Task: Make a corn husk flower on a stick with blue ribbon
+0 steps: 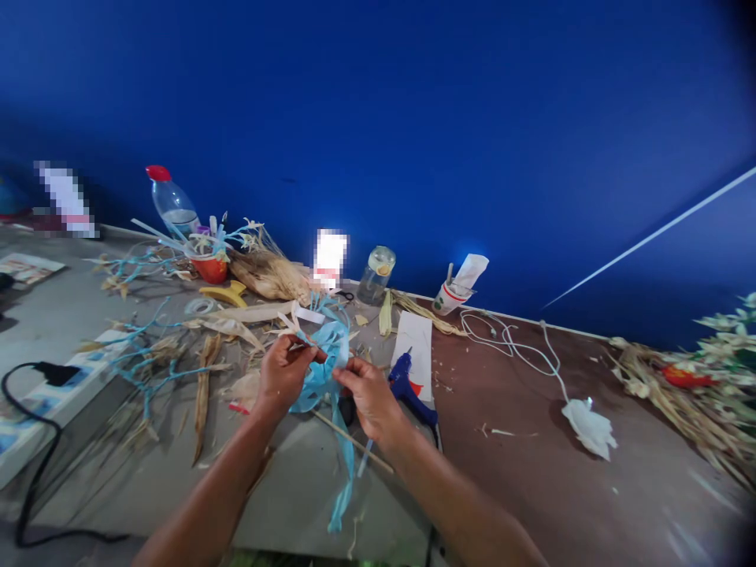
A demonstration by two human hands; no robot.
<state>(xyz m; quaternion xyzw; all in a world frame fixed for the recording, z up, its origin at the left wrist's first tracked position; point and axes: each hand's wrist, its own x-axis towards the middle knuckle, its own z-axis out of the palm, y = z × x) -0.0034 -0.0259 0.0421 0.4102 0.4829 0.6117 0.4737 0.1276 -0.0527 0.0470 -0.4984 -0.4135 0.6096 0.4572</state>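
Note:
Near the middle of the table, my left hand [288,370] is closed in a pinch around a thin stem with pale, petal-like tips [290,321]; its lower part is hidden by the fingers. My right hand [369,391] pinches a light-blue crepe strip [343,453], whose loose end trails down to the table. Behind and between both hands lies a loose bundle of the same light-blue strip [316,387]. Just right of my right hand, a blue glue gun [407,386] rests partly on a white sheet [414,335]. A thin stick [360,446] lies beneath my hands.
Blue-wrapped branches [157,378] and dry husks [204,402] spread out on the left, near a white power strip [64,417]. Along the wall stand a red-capped bottle [171,201], a red cup [209,268], a glass jar [376,276] and a white cup [452,298]. White cable [513,339] lies right.

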